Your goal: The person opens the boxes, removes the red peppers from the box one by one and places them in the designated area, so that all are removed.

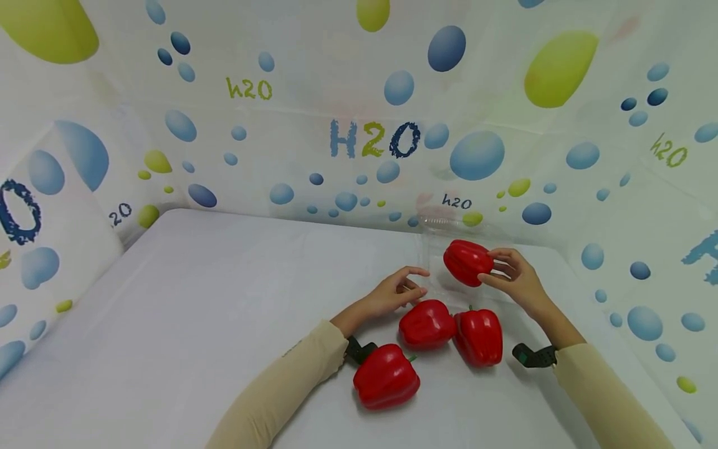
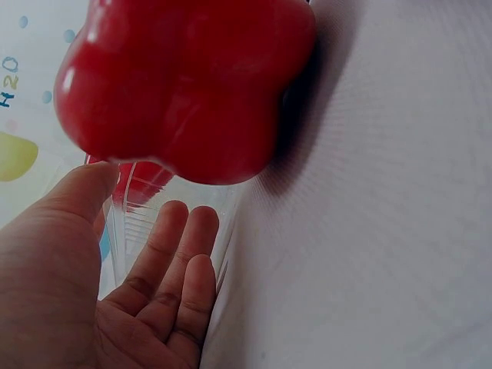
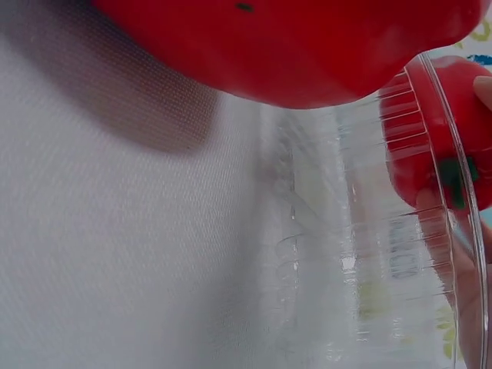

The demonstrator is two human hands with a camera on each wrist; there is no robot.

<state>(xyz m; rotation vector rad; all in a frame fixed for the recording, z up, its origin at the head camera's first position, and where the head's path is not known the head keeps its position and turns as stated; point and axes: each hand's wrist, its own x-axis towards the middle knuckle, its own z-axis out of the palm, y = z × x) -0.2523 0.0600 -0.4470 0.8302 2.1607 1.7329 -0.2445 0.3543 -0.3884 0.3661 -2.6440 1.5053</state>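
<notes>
My right hand [image 1: 516, 280] grips a red bell pepper [image 1: 465, 262] by its right side, thumb below and fingers above. The pepper lies within the outline of a clear plastic container [image 1: 427, 249]; the right wrist view shows it through the container's ribbed wall [image 3: 346, 238]. At the container's left side, my left hand [image 1: 392, 294] has its fingers loosely extended and holds nothing; whether it touches the wall I cannot tell. Two red bell peppers, a left one [image 1: 427, 325] and a right one [image 1: 479, 338], sit side by side in front of the container.
A further red bell pepper [image 1: 387, 378] stands nearer, beside the left wrist's dark band [image 1: 359, 350]. White cloth [image 1: 196, 312] covers the table. Behind it hangs a curtain [image 1: 314, 87] with blue and green spots.
</notes>
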